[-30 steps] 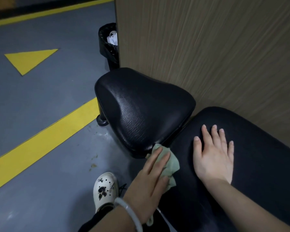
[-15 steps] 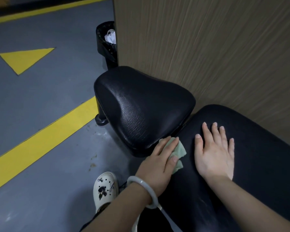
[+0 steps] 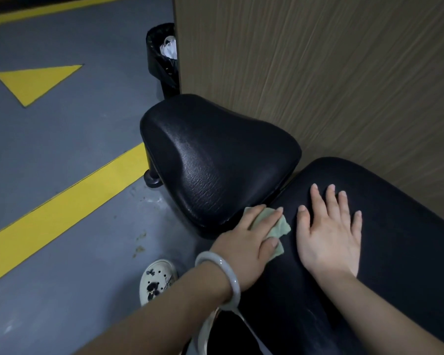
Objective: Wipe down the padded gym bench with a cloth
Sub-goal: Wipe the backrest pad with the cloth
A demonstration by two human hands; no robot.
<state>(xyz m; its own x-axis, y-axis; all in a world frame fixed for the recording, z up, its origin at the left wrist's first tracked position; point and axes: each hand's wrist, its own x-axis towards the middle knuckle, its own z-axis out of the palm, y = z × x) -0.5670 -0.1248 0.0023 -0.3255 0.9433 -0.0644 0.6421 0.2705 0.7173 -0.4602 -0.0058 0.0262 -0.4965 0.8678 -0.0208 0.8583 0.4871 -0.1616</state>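
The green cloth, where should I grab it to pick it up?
Pinch the loose corner of the green cloth sticking out beside the left hand, coming from the right. The rest is pressed flat on the long pad.

Gym floor showing: black padded bench [image 3: 215, 160] sitting on grey flooring [image 3: 62, 139] with yellow floor markings [image 3: 62, 208]

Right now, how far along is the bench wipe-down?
Done: cannot tell; the seat pad shows no clear wiped mark. In hand: the left hand presses the green cloth on the long pad beside the gap between the pads, while the right hand rests flat on it. Left: probably most of the long pad.
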